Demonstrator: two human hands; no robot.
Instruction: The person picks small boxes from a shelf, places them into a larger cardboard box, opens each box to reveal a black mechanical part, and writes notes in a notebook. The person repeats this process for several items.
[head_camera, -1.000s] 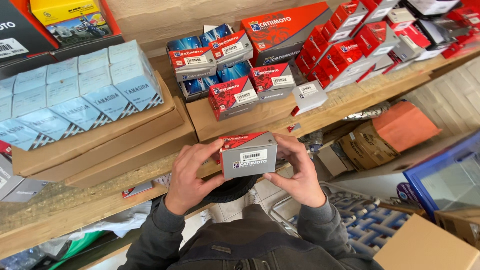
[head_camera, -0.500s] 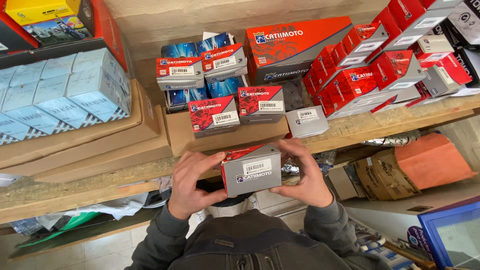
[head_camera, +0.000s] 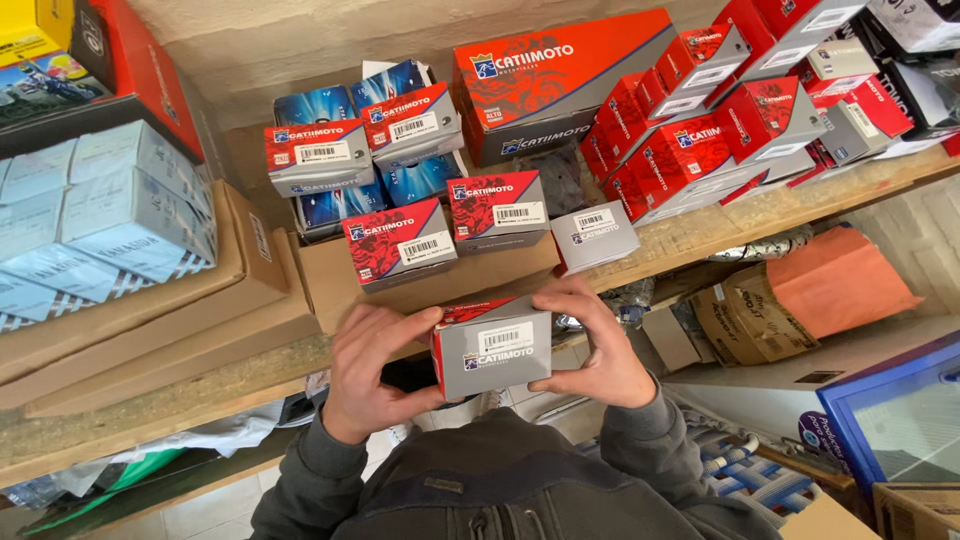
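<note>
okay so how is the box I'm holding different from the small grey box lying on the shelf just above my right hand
The held box is gripped between the left hand and right hand, off the shelf; the small grey shelf box rests on the wooden shelf, untouched. The held box shows a red top face and red side edge; the shelf box shows only grey faces. The held box looks larger, though it is nearer the camera. Both are cardboard with a white barcode label.

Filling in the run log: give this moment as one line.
left hand: grips small red-and-grey box | right hand: grips same box | box: held before wooden shelf | shelf: similar boxes stacked
</note>
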